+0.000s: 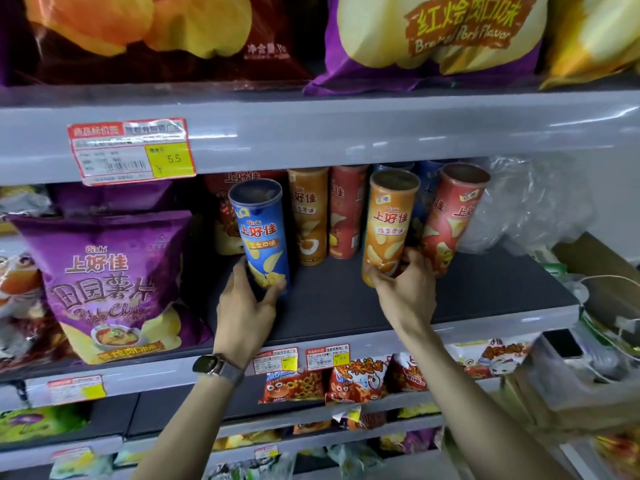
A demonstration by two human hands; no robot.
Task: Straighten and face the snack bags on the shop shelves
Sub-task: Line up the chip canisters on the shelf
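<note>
Status: work on the middle shelf (346, 306) is in progress and, in my judgement, well short of done.

- The left hand (242, 306), wearing a wristwatch (216, 367), is gripping the blue canister (261, 237) at its base, thumb and fingers curled round it. The canister is tilting, its label facing forward, with the base at or just above the shelf.
- The right hand (405, 289) is curling its fingers round the base of the orange canister (388, 226), which is leaning back.
- The red canister (450, 220) is leaning just beside the orange one. I cannot tell whether the fingers are gripping it too.
- Two further canisters (308, 216) are standing upright at the back, while the shelf front is lying bare, so the row is not yet faced.
- The purple chips bag (110, 285) is sitting upright at the left, front outward, and appears in order.
- Small red snack bags (294, 386) on the shelf below are lying unevenly and are probably awaiting attention.

Legible writing:
- All three held or leaning canisters and the purple bag are showing "上好佳". "Oishi" is reading clearly on the blue canister and the bag.
- The bag is also carrying "田园薯片" and a script "Potato Chips".
- The flavour bands on the canisters are too blurred to confirm.
- The upper-shelf bag (433, 39) is reading "红烩肉口味" and "Braised Pork Flavor".
- The price tag (131, 150) is showing 5.5.
</note>
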